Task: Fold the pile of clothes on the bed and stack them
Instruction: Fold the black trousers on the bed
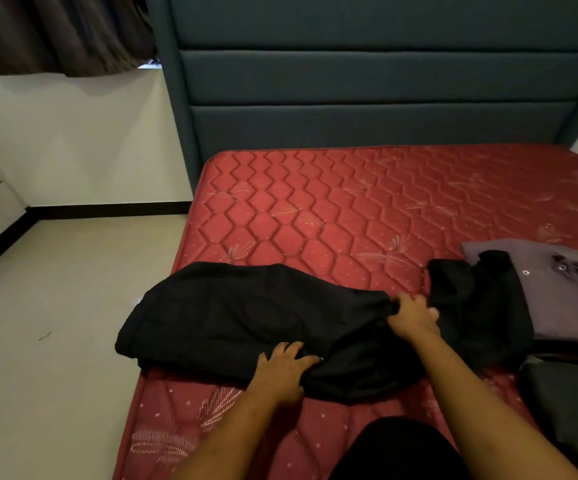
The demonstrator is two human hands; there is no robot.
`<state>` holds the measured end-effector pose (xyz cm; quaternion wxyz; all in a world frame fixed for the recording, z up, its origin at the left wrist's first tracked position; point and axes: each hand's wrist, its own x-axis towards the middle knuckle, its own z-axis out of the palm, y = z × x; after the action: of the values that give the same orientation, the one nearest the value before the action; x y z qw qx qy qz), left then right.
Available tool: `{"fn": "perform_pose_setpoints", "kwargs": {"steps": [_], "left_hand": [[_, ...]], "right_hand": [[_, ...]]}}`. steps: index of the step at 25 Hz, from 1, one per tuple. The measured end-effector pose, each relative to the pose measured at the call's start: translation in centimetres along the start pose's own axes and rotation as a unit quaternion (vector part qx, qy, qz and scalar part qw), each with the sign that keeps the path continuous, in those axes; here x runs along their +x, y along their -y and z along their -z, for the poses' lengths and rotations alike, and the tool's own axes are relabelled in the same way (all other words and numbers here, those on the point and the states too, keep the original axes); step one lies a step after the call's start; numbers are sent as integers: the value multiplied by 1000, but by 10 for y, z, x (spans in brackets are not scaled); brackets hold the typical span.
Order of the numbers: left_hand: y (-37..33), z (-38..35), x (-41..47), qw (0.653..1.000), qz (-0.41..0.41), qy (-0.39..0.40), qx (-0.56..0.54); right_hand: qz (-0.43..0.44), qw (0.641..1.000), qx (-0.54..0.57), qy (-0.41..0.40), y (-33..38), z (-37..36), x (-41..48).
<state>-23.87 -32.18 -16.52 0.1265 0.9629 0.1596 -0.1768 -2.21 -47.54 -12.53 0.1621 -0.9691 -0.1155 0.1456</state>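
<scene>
- Head view, work surface: a red quilted mattress [349, 209] is lying bare across the middle and right of the scene. A dark blue-grey padded headboard [367, 81] is standing at its far end.
- Head view, task item: a black garment [239, 317] is lying mostly flat on the near left part of the mattress. Its left end is hanging slightly over the mattress edge. Its right end is bunching up where the hands are meeting it.
- Left hand [282, 372]: it is gripping the near edge of the black garment, knuckles up, with the fingers curling over a fold of gathered cloth.
- Right hand [413, 317]: it is gripping the far right corner of the same garment, with the fingers curling down into the fabric. A ring is showing on one finger.
- Hand spacing: the hands are sitting apart, the right one farther away and further right than the left.
- Remaining clothes: a second black garment [477, 306] is lying crumpled just right of the right hand. It is partly overlapping a greyish-purple shirt [564, 299] with round snaps, which is spreading toward the right edge.
- Near right corner: a dark grey cloth [571, 403] is lying there; I cannot tell what kind of item it is.
- Surroundings: a pale floor [55, 323] is running along the left of the mattress, and a brown curtain [55, 32] is hanging at the far left.
</scene>
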Motion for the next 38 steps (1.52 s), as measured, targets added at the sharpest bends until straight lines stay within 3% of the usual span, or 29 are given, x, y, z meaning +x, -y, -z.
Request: {"fn": "perform_pose_setpoints", "kwargs": {"steps": [3, 7, 9, 11, 13, 17, 18, 19, 20, 21, 22, 23, 24, 25, 27, 28, 29, 31, 33, 38], "left_hand": [[-20, 14, 14, 995, -27, 79, -61], [-44, 20, 40, 988, 8, 98, -121], [-51, 17, 52, 988, 32, 106, -112], [-54, 16, 56, 986, 53, 119, -101], [-62, 17, 54, 984, 72, 117, -114], [-63, 12, 56, 976, 99, 83, -174], [-61, 9, 60, 972, 99, 74, -197], [-58, 9, 64, 967, 93, 56, -232], [-56, 11, 65, 954, 78, 34, -286], [-55, 17, 65, 926, 62, 9, -373], [-52, 27, 62, 868, 64, -18, -492], [-47, 40, 55, 788, 76, -31, -610], [-39, 53, 47, 705, 83, -37, -703], [-28, 66, 38, 618, 79, -48, -781], [4, 77, 23, 444, 56, -98, -889], [20, 78, 14, 380, 54, -129, -914], [34, 75, 7, 340, 58, -157, -925], [57, 66, -7, 320, 80, -201, -922], [73, 57, -11, 324, 121, -230, -910], [102, 54, -3, 412, 223, -294, -833]], "right_hand": [[-145, 989, 39, -1, -26, 6, 12], [-201, 974, 95, 38, -69, 12, 29], [-220, 963, 151, -24, -86, 13, 30], [-254, 924, 268, -98, -94, 11, 25], [-287, 838, 431, -171, -97, 6, 19], [-276, 546, 744, -268, -82, 19, 12], [-248, 505, 779, -277, -76, 27, 11], [-204, 507, 788, -283, -67, 35, 7], [-149, 552, 769, -288, -54, 41, 2], [-75, 624, 720, -295, -35, 45, -7], [19, 701, 646, -302, -13, 45, -16], [126, 760, 558, -309, 9, 41, -28], [233, 794, 473, -304, 32, 35, -40], [336, 814, 390, -269, 52, 24, -49], [494, 838, 213, -92, 80, 3, -68], [521, 844, 125, -1, 86, -9, -74], [518, 851, 51, 63, 86, -21, -76], [453, 877, -94, 133, 82, -40, -75], [377, 895, -184, 152, 74, -47, -73], [265, 928, -194, 176, 38, -53, -38]]}}
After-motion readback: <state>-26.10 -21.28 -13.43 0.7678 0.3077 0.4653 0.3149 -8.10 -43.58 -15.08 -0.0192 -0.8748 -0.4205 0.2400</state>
